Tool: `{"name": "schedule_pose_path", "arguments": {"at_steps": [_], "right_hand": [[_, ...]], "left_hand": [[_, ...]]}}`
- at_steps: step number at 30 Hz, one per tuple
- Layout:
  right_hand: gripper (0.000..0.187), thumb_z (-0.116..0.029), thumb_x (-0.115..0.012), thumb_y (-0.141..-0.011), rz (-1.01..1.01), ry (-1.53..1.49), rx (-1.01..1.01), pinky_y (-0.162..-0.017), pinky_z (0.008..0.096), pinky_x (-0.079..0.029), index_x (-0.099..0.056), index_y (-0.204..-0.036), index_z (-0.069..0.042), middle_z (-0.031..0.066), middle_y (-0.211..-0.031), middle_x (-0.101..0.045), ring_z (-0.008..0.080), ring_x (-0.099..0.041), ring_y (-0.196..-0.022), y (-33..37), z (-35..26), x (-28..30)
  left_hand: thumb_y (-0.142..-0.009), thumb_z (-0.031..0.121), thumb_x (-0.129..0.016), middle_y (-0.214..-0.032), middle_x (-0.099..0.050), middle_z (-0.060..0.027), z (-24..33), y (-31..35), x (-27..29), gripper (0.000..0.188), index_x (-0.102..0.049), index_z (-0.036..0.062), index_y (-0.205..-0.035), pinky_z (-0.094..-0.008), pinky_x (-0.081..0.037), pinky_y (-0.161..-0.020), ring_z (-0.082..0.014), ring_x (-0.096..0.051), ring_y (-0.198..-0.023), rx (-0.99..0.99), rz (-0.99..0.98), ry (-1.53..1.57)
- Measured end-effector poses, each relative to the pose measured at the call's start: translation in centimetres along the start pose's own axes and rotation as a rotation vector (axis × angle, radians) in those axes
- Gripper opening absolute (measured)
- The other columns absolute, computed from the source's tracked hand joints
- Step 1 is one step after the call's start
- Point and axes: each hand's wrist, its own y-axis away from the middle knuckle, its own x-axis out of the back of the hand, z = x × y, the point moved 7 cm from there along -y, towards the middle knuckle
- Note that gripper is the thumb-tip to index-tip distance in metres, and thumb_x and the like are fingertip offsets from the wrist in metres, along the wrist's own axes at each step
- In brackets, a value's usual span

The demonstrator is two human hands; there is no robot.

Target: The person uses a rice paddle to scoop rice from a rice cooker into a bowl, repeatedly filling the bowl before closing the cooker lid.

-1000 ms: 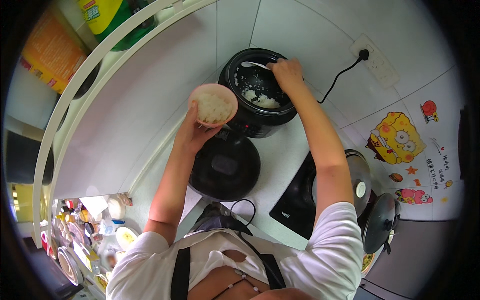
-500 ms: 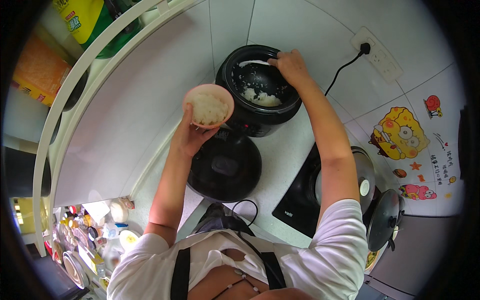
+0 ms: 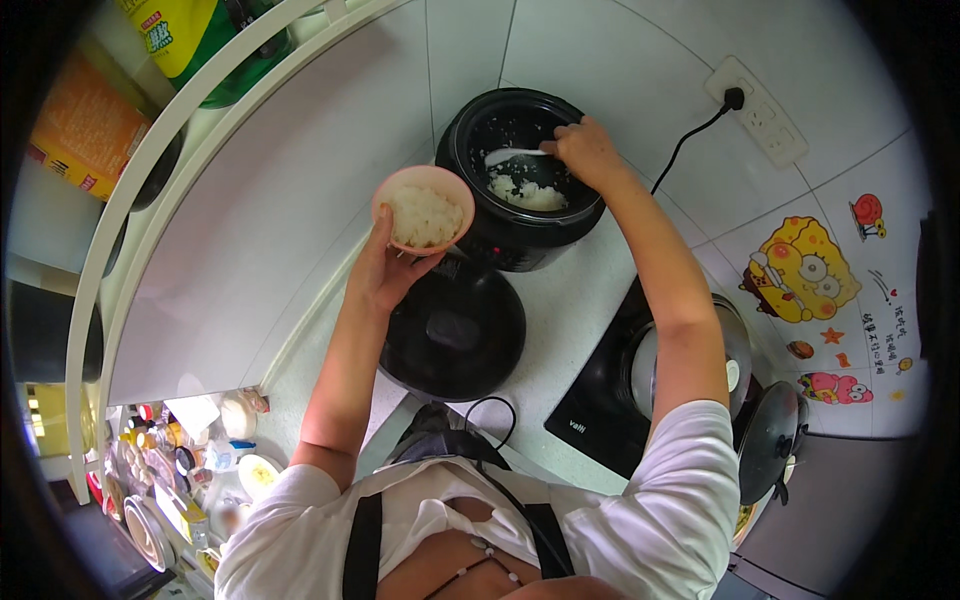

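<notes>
A pink bowl [image 3: 423, 209] full of white rice is in my left hand [image 3: 385, 270], with the thumb along its near left side and fingers beneath. It is beside the black rice cooker [image 3: 520, 235], close to the cooker's left rim. My right hand [image 3: 588, 152] reaches over the cooker's far right edge, closed on the handle of a white rice paddle [image 3: 515, 155]. The paddle's blade points left inside the pot. Below it, a clump of cooked rice [image 3: 530, 195] lies in the pot, and grains stick to the dark inner wall.
A round black lid [image 3: 455, 335] lies on the counter in front of the cooker. To the right are a black cooktop [image 3: 600, 420] with a lidded pot and another dark lid [image 3: 768, 440]. A white shelf rail [image 3: 120, 190] curves along the left. A cord runs to the wall socket [image 3: 757, 110].
The paddle has come down from the pot's far rim toward the rice, its blade now more fully in view. My right hand has shifted slightly nearer; the bowl has barely moved.
</notes>
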Motion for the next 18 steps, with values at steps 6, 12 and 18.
{"name": "schedule_pose_path", "arguments": {"at_steps": [6, 12, 18], "right_hand": [[0.019, -0.013, -0.053, -0.079, -0.481, -0.024, -0.245, -0.07, 0.0354, -0.047, -0.068, -0.09, -0.015, 0.0079, -0.088, -0.067, 0.0218, -0.065, -0.084, -0.2, 0.4, -5.1], [0.018, -0.015, -0.054, -0.079, -0.605, -0.192, -0.282, -0.075, 0.0385, -0.05, -0.069, -0.089, -0.011, 0.0108, -0.093, -0.067, 0.0275, -0.064, -0.088, -0.2, -0.8, -1.9], [0.021, -0.018, -0.055, -0.08, -0.601, -0.175, -0.338, -0.073, 0.0383, -0.051, -0.068, -0.091, -0.007, 0.0135, -0.093, -0.066, 0.0278, -0.065, -0.087, 0.4, 0.0, -2.8]], "left_hand": [[-0.077, 0.048, -0.066, -0.133, -0.037, -0.0112, -0.2, -0.1, 0.0, 0.075, -0.034, 0.0081, -0.132, -0.0537, -0.034, -0.099, -0.0311, -0.036, -0.124, 0.017, 0.014, 0.014], [-0.077, 0.048, -0.067, -0.133, -0.037, -0.0119, 0.0, 0.2, 0.0, 0.076, -0.034, 0.0073, -0.132, -0.0538, -0.034, -0.099, -0.0312, -0.037, -0.124, 0.002, 0.026, 0.019], [-0.077, 0.051, -0.065, -0.132, -0.04, -0.0104, -0.5, -0.3, 0.4, 0.075, -0.036, 0.0096, -0.132, -0.051, -0.035, -0.098, -0.0294, -0.038, -0.123, 0.029, 0.01, 0.004]]}}
